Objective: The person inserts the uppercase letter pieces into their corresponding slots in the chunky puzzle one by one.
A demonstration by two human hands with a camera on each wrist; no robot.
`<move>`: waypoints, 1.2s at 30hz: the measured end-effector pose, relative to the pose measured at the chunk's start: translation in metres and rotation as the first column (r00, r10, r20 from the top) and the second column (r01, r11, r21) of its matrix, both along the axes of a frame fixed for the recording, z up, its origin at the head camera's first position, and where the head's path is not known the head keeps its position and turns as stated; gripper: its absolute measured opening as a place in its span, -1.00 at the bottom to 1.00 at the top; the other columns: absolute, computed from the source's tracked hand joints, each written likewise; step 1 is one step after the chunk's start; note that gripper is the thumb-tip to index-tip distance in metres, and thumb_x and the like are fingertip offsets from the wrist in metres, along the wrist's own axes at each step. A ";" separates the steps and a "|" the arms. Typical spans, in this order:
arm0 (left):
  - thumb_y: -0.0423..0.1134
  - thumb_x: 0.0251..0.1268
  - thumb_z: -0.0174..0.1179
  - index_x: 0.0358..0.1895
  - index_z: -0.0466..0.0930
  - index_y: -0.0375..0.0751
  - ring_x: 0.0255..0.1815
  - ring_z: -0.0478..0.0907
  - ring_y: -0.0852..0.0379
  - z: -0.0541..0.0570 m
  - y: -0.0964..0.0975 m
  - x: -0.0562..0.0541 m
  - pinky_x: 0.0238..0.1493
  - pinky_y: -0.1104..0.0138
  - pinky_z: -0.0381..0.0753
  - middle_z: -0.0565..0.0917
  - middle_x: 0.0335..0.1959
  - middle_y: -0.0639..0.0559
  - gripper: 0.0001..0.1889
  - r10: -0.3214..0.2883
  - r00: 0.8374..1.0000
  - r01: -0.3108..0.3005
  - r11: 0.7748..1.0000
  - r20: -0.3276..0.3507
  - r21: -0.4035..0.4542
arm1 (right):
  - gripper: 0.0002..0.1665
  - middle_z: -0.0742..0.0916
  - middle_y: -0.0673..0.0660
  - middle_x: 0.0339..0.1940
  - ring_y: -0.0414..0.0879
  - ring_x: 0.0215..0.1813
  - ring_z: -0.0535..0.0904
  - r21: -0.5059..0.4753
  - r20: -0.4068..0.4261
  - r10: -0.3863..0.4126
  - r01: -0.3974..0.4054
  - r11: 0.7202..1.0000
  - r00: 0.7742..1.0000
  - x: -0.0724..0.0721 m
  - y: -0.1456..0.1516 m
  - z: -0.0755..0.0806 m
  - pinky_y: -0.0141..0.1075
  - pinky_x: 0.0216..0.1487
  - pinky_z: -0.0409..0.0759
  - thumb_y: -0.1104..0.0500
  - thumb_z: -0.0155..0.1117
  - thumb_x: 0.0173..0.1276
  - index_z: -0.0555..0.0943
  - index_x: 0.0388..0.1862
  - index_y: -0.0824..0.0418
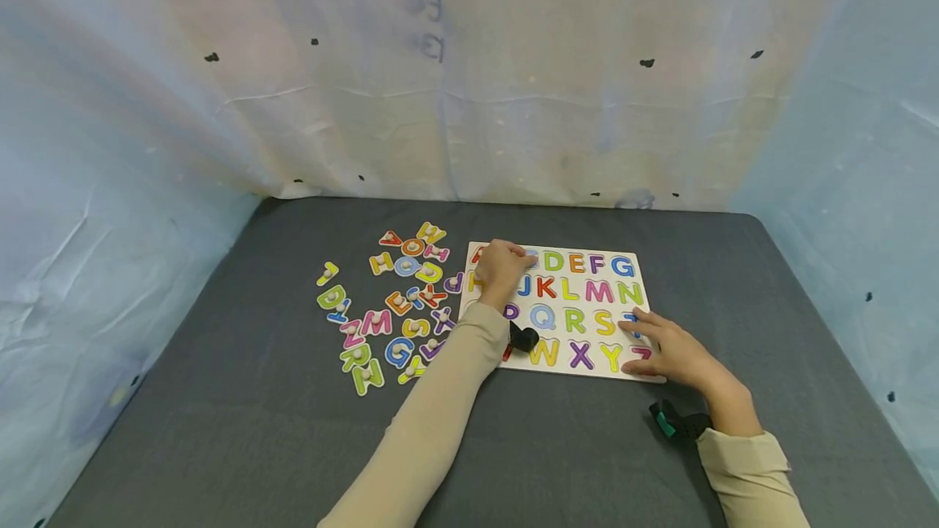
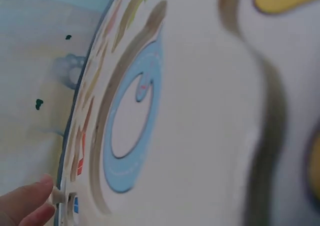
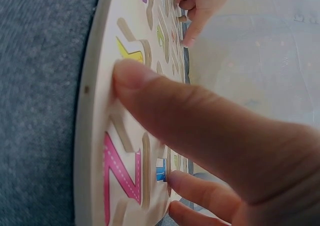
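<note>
A white alphabet puzzle board (image 1: 541, 269) lies on the dark table with colored letter outlines in rows. Over its top row, my left hand (image 1: 501, 274) pinches a small knob at the blue letter C, left of the D; most of this letter piece is hidden by the fingers. In the left wrist view the fingertips (image 2: 35, 198) meet a pale knob (image 2: 58, 196). My right hand (image 1: 678, 351) rests on the board's right side, thumb (image 3: 137, 78) near the Y and other fingers spread about the T, holding no piece.
Several loose letter pieces with knobs lie scattered left of the board, among them a green D (image 1: 332, 297), a pink M (image 1: 377, 323) and a blue G (image 1: 399, 352). Black cameras (image 1: 524, 338) sit at both wrists. Pale sheets (image 1: 543, 121) enclose the table's back and sides.
</note>
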State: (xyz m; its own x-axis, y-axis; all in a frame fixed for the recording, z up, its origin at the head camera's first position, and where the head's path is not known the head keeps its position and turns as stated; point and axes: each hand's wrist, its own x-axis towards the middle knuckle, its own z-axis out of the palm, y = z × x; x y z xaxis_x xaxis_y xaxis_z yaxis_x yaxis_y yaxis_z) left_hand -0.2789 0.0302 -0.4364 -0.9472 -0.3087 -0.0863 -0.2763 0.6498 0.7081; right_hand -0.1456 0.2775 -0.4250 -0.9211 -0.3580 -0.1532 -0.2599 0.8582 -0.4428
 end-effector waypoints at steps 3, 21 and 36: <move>0.02 0.05 0.42 -0.33 0.78 0.00 -0.52 0.63 0.11 -0.002 -0.004 0.003 -0.51 0.32 0.40 0.77 -0.37 0.03 -0.79 -0.021 0.999 0.022 0.998 -0.025 0.052 | -0.15 0.35 0.51 0.40 0.53 0.33 0.27 0.001 0.000 0.003 -0.003 1.000 1.000 0.000 0.000 -0.001 0.38 0.18 0.32 -0.05 0.50 0.05 0.48 0.28 0.29; 0.01 0.14 0.35 -0.24 0.79 -0.04 -0.66 0.28 0.24 0.033 -0.053 0.031 -0.62 0.42 0.09 0.58 -0.60 0.10 -0.76 -0.129 0.973 0.166 0.967 -0.189 0.195 | -0.14 0.33 0.51 0.41 0.53 0.34 0.25 0.011 0.017 -0.009 0.009 1.000 1.000 0.001 0.000 0.003 0.38 0.18 0.32 -0.05 0.49 0.06 0.46 0.30 0.29; -0.06 0.24 0.29 -0.18 0.77 -0.12 -0.80 0.03 0.23 0.045 -0.133 0.057 -0.70 0.42 -0.05 0.15 -0.81 0.20 -0.76 -0.180 0.944 0.220 0.968 -0.277 0.121 | -0.13 0.34 0.52 0.40 0.53 0.34 0.25 0.012 0.013 0.006 -0.007 1.000 1.000 -0.001 0.002 0.001 0.39 0.18 0.32 -0.05 0.50 0.04 0.46 0.30 0.30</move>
State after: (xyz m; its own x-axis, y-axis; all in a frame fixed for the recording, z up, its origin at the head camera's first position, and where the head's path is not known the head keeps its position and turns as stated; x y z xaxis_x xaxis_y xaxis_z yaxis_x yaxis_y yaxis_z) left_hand -0.2223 -0.1028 -0.3917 -0.9832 -0.1135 0.1429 0.0566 0.5543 0.8304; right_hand -0.1464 0.2791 -0.4238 -0.9167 -0.3619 -0.1696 -0.2597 0.8619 -0.4355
